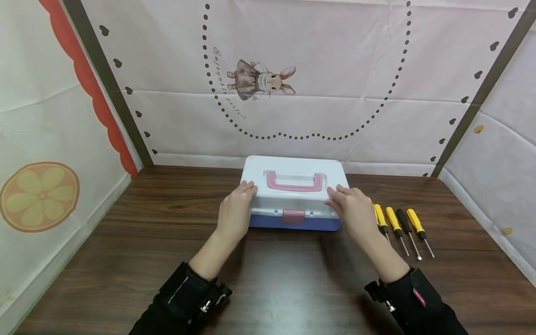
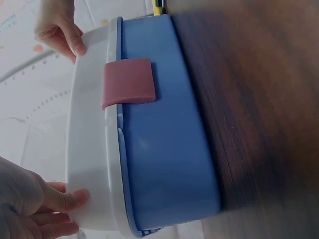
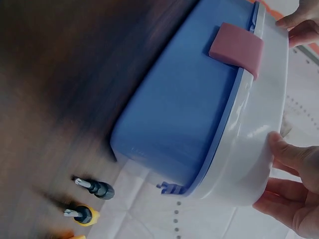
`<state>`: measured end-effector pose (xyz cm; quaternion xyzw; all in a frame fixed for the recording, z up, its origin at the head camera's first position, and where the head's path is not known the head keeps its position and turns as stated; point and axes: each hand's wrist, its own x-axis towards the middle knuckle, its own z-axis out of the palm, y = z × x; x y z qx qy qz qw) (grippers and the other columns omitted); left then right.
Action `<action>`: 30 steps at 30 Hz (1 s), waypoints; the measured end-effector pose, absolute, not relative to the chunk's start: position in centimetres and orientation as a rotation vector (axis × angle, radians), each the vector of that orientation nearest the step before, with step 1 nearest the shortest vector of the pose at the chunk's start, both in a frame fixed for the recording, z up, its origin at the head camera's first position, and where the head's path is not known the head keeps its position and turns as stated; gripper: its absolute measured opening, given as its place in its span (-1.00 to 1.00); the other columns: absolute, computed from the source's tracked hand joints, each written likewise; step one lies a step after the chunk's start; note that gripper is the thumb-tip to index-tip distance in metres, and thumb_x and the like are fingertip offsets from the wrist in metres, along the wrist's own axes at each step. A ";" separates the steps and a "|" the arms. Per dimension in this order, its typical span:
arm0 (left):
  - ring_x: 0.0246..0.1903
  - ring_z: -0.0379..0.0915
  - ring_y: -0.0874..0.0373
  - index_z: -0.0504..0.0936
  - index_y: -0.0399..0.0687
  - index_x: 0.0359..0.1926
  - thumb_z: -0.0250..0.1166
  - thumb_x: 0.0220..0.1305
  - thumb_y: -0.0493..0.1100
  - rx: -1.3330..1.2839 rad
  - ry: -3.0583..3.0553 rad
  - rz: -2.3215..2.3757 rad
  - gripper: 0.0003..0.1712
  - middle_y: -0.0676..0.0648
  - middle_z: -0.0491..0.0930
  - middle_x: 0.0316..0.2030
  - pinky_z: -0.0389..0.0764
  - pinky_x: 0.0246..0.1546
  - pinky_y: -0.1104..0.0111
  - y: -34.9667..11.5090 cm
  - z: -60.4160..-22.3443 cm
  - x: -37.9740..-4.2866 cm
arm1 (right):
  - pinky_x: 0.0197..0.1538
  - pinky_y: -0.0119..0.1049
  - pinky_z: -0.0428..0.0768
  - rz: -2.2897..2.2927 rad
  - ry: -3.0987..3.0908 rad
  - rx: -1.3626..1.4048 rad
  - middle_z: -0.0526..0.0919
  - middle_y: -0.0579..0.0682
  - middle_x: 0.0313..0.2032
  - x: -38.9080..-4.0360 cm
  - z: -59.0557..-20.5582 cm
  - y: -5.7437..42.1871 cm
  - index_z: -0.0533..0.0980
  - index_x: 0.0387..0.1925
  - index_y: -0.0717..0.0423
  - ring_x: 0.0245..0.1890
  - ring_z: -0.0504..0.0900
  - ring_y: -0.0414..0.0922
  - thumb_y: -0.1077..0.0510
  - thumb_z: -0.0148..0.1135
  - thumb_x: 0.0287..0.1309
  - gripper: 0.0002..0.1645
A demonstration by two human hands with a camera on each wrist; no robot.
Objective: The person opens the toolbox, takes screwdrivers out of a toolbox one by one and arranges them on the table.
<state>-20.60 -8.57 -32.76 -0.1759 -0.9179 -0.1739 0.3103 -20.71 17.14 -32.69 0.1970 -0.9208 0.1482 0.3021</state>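
Note:
A toolbox [image 1: 293, 200] with a white lid, a blue base and a pink carry handle [image 1: 294, 183] stands on the table, its lid down. The pink latch [image 2: 128, 81] at the front overlaps the seam between lid and base. At the lid's left front corner my left hand [image 1: 236, 209] grips, thumb on the front face and fingers around the end. My right hand [image 1: 356, 211] holds the right corner the same way, as the right wrist view shows with its thumb and fingers [image 3: 286, 199] on the lid. The handle lies flat between both hands.
Several screwdrivers [image 1: 412, 223] with yellow or black handles lie side by side on the brown wooden table [image 1: 176, 218], just right of my right hand. A white printed cloth wall [image 1: 335, 60] rises behind the toolbox, with more cloth walls at left and right.

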 end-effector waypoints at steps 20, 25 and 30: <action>-0.07 0.44 -0.08 0.62 -0.30 -0.23 0.11 0.03 -0.55 -0.447 -2.427 -0.414 -0.71 -0.21 0.55 -0.15 0.46 -0.14 0.18 -7.8 -33.0 -26.7 | -0.21 0.00 0.45 0.381 -2.523 0.438 0.58 0.22 -0.19 -26.6 -32.2 17.1 0.58 -0.17 0.19 -0.26 0.53 0.17 0.07 0.28 -0.05 -0.62; -0.06 0.43 -0.08 0.61 -0.30 -0.21 0.11 0.05 -0.54 -0.444 -2.439 -0.408 -0.71 -0.21 0.55 -0.13 0.46 -0.13 0.18 -7.6 -33.0 -27.5 | -0.24 0.01 0.46 0.380 -2.494 0.434 0.58 0.22 -0.21 -27.3 -32.2 17.2 0.59 -0.19 0.18 -0.28 0.54 0.17 0.07 0.30 -0.08 -0.62; -0.02 0.40 -0.07 0.60 -0.30 -0.17 0.10 0.07 -0.54 -0.451 -2.479 -0.408 -0.70 -0.20 0.53 -0.09 0.45 -0.11 0.19 -7.7 -32.9 -27.8 | -0.22 0.01 0.46 0.376 -2.492 0.453 0.58 0.21 -0.18 -27.8 -32.4 17.5 0.59 -0.17 0.17 -0.24 0.52 0.16 0.08 0.29 -0.06 -0.62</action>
